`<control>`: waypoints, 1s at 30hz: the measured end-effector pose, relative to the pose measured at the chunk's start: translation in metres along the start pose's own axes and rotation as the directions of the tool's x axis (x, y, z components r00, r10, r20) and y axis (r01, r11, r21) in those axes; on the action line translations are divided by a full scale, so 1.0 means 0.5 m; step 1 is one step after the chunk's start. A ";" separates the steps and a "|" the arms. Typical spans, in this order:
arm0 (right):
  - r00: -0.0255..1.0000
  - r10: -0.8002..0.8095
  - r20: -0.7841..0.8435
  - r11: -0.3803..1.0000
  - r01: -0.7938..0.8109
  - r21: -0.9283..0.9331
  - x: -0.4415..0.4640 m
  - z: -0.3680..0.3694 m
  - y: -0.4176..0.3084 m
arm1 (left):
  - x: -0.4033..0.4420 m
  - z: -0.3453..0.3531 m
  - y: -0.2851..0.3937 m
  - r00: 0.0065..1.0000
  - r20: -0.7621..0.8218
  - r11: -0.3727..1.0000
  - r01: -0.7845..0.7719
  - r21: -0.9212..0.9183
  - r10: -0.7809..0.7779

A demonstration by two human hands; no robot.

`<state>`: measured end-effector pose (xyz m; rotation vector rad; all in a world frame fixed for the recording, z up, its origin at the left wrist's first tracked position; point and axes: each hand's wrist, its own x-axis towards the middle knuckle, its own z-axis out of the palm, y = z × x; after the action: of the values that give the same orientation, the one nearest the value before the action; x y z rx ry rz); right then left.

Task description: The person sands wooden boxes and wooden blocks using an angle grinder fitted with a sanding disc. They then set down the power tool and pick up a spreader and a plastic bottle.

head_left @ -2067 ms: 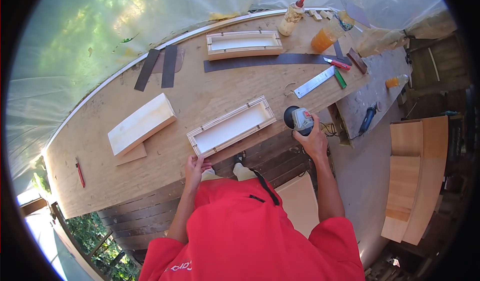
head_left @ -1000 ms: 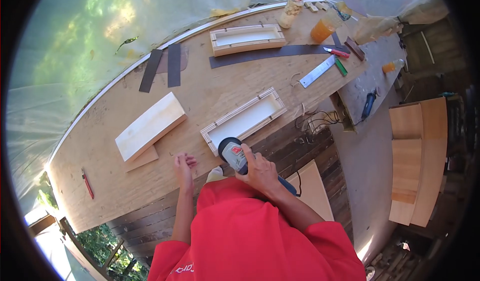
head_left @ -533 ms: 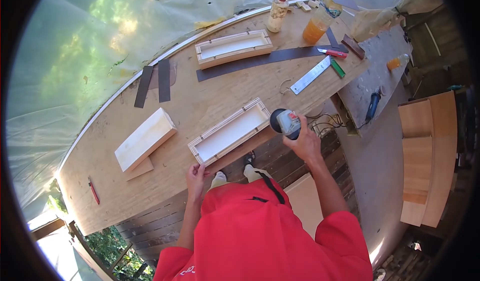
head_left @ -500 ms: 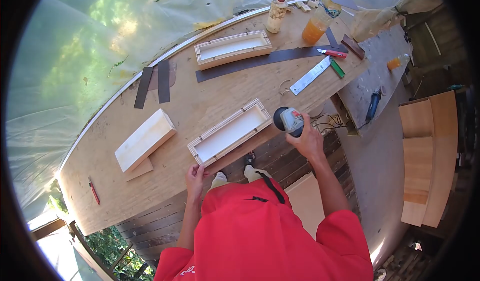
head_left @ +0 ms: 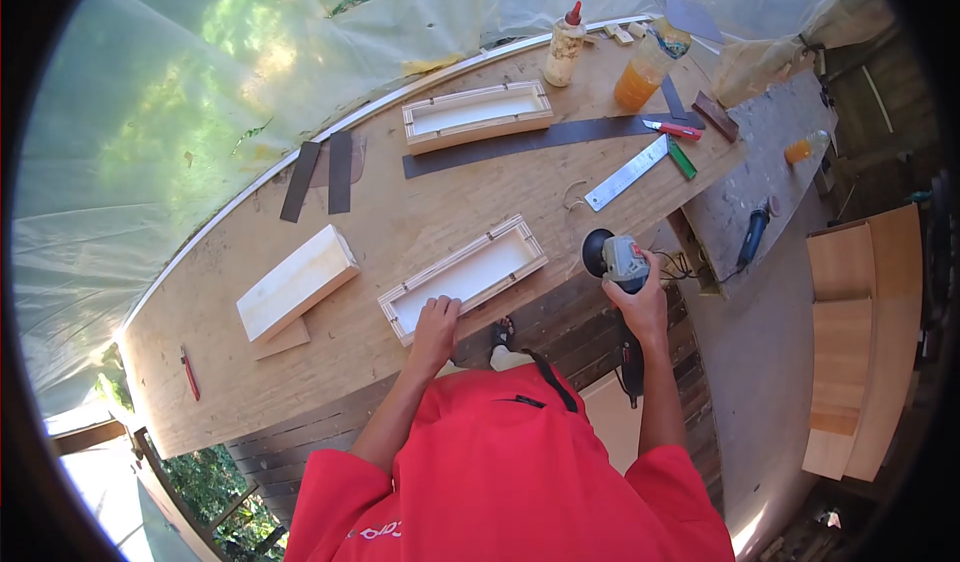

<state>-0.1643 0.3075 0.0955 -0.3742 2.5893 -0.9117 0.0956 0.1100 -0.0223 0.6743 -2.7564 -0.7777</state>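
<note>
Grey and black, the power tool (head_left: 618, 260) sits in my right hand (head_left: 642, 302), fingers wrapped closely round its body, and has shifted away from the open wooden box (head_left: 470, 274), which lies to the left of that grip. Half a second ago my left hand (head_left: 436, 327) was at the box's near corner; now its bent fingers reach over the near wall, though whether they pinch it I cannot tell. With the pad off the wood, I judge the work paused.

Right fingers (head_left: 652, 264) grip sander (head_left: 624, 260); left fingers (head_left: 438, 308) over box rim (head_left: 495, 287).
</note>
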 end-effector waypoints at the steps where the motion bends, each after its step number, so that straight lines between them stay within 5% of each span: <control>1: 1.000 0.001 -0.004 1.000 -0.001 0.003 -0.012 -0.007 0.007 | 0.002 -0.001 -0.007 0.997 0.068 1.000 -0.027 0.006 0.026; 4: 0.994 0.026 -0.106 0.979 -0.004 0.206 -0.051 -0.042 0.004 | 0.010 -0.043 -0.005 0.998 0.032 0.992 -0.059 -0.108 0.062; 8: 0.945 -0.110 -0.308 0.978 0.159 0.139 -0.070 -0.062 0.080 | 0.028 -0.092 -0.007 0.979 0.081 0.982 -0.183 -0.057 0.187; 10: 0.955 -0.020 -0.296 0.970 0.090 0.226 -0.102 -0.084 0.057 | 0.059 -0.101 -0.016 0.912 0.108 0.918 -0.388 -0.082 0.395; 11: 0.864 -0.278 -0.420 0.955 0.295 -0.026 -0.089 -0.070 0.123 | 0.082 -0.087 -0.039 0.890 0.095 0.894 -0.436 -0.105 0.446; 12: 0.863 -0.279 -0.421 0.955 0.295 -0.029 -0.105 -0.075 0.101 | 0.112 -0.091 -0.055 0.856 0.153 0.869 -0.491 -0.057 0.494; 14: 0.967 0.031 -0.254 0.973 0.029 0.228 -0.155 -0.081 0.026 | 0.165 -0.085 -0.097 0.808 0.214 0.828 -0.561 -0.010 0.550; 15: 0.970 0.014 -0.242 0.982 0.033 0.188 -0.167 -0.074 0.016 | 0.185 -0.078 -0.122 0.796 0.218 0.817 -0.576 -0.008 0.564; 17: 0.973 -0.061 -0.222 0.990 0.087 0.111 -0.194 -0.054 -0.002 | 0.202 -0.085 -0.137 0.793 0.357 0.835 -0.548 0.060 0.495; 19: 0.983 -0.067 -0.172 0.995 0.078 0.061 -0.217 -0.024 -0.012 | 0.197 -0.054 -0.159 0.890 0.080 0.878 -0.456 0.149 0.449; 23: 0.984 -0.176 -0.009 0.969 0.172 -0.179 -0.262 0.047 -0.020 | 0.141 -0.020 -0.139 0.979 0.085 0.979 -0.192 0.060 0.187; 30: 0.922 -0.349 0.168 0.842 0.387 -0.375 -0.333 0.145 -0.018 | 0.114 -0.014 -0.113 0.987 0.144 0.989 -0.095 0.115 0.079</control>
<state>0.0167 0.3215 0.0911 -1.0358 2.6511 -0.4387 0.0691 0.0370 -0.0427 0.5354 -2.9569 -0.6667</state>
